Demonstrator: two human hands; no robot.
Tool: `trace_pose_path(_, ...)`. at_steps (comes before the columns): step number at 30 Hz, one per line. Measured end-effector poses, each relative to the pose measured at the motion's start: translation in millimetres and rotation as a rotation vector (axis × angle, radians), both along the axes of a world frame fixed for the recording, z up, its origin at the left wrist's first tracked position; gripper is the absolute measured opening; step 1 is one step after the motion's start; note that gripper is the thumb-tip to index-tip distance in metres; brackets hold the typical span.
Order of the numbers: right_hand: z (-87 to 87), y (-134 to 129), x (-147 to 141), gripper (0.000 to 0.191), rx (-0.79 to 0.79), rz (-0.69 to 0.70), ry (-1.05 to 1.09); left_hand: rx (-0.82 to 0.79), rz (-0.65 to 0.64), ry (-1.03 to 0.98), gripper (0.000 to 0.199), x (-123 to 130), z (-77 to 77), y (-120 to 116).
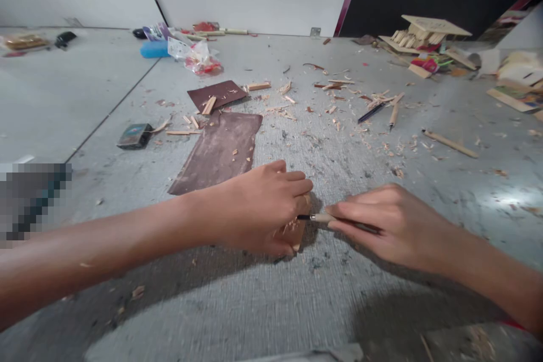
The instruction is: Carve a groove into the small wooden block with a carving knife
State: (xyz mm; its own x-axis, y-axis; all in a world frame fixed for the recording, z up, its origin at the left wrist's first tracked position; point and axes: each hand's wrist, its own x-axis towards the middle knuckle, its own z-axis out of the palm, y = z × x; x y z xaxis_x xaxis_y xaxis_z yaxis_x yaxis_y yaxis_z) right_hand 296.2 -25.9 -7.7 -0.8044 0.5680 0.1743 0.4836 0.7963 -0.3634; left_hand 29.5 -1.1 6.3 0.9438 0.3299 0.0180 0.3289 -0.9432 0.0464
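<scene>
I worked in an apparent woodcraft workspace | wood shavings (285, 89) littered my 12 o'clock | carving tools (394, 115) and a wooden model (436, 25) lay at 1 o'clock

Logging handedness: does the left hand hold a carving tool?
No, the right hand holds the carving tool; the left hand holds a wooden piece.

Left hand (271, 206) on the block (299, 236), block on the table (220, 305), and from the right side, the tool (323, 218) in the right hand (388, 218), tip right at the block! Behind the left hand lies the long sheet (220, 150); beyond it, the short sheet (218, 92), a strip (209, 105) at its near edge. Left of the long sheet, the box (132, 136). Over behind the right hand, a stick (452, 144); shavings (288, 113) scatter right of the sheets. Back right sits the model (436, 25); back left of centre, the bag (199, 55).
</scene>
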Motion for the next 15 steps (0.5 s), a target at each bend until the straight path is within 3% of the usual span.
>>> trace_pose_path(7, -5.0, -6.2, -3.4, 0.033, -0.096, -0.115, 0.081, -0.026, 0.021, 0.015, 0.041, 0.0, 0.1, -1.1)
trace_pose_path(12, -3.9, -11.1, -0.9, 0.034, 0.058, -0.036, 0.002, 0.003, 0.006, 0.022, 0.037, -0.3, 1.3, -1.3)
trace_pose_path(15, -3.9, -7.1, -3.4, 0.036, 0.030, -0.020, -0.020, -0.002, 0.011, 0.019, 0.038, -0.4, 1.0, -1.7)
